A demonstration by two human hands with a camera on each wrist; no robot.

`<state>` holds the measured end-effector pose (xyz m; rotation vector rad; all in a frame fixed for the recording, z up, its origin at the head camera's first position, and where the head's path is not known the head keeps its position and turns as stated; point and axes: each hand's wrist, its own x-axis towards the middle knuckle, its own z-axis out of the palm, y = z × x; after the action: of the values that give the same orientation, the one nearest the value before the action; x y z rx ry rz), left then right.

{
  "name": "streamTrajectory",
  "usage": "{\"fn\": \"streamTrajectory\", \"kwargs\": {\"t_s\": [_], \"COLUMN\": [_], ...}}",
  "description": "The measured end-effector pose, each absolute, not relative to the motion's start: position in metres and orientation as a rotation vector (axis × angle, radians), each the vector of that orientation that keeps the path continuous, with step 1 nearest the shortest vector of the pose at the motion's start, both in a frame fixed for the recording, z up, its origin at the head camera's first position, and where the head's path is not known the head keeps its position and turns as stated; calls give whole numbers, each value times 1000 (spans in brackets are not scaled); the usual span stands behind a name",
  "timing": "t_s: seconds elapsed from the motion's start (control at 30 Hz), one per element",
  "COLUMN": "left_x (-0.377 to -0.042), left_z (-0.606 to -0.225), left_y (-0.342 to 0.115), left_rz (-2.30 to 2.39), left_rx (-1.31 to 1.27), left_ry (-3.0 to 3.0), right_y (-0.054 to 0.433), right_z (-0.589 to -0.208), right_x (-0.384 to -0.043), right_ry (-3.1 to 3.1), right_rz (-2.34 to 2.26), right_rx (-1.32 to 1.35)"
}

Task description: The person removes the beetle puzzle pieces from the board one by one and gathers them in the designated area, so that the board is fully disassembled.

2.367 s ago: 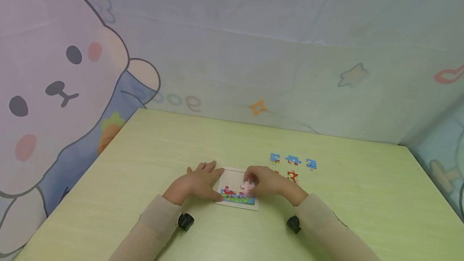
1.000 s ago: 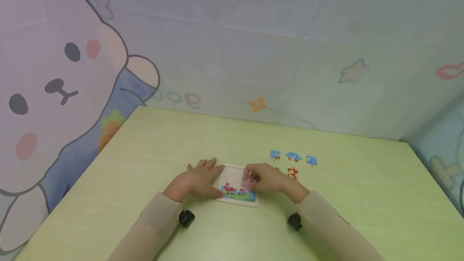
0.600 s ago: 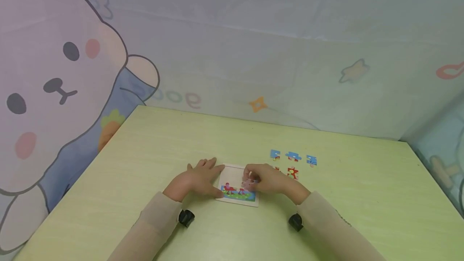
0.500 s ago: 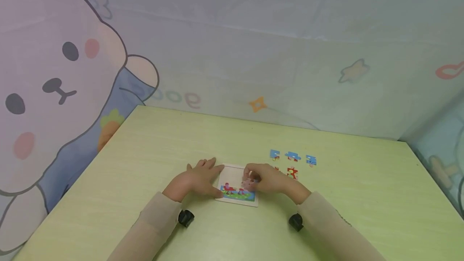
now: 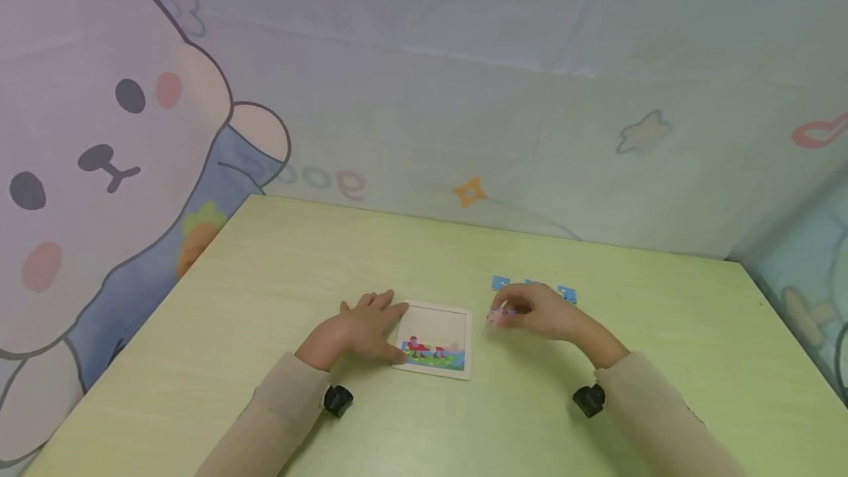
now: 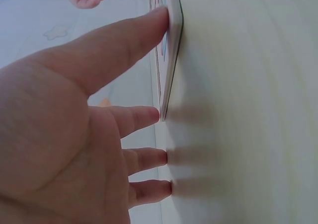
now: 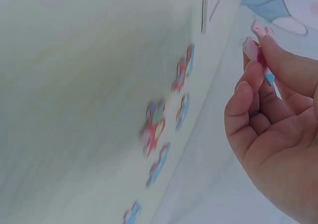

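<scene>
A right hand pinches one pink puzzle piece above the table while the left hand, fingers spread, touches one puzzle tray beside it. Assembly appears under way, the tray's near strip filled; the next move likely calls for matching the piece to a gap. Five loose pieces lie beyond.

Right hand and pink puzzle piece now right of the tray, near the loose pieces.
</scene>
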<state>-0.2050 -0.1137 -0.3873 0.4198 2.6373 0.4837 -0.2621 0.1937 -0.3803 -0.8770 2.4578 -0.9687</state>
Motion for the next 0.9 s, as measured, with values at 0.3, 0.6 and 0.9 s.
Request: {"fn": "streamTrajectory", "kwargs": {"t_s": [0.3, 0.6, 0.9], "left_x": [-206, -207, -208], "left_z": [-389, -391, -392], "left_y": [-114, -115, -117], "left_rz": [499, 513, 524], "left_rx": [426, 433, 437], "left_ry": [2640, 2637, 2621], "right_y": [239, 274, 290], "right_z": [-373, -386, -393], "right_x": [-264, -271, -274], "right_ry": [2552, 2631, 2570], "right_rz": [-983, -906, -925], "right_rx": [-747, -667, -587]}}
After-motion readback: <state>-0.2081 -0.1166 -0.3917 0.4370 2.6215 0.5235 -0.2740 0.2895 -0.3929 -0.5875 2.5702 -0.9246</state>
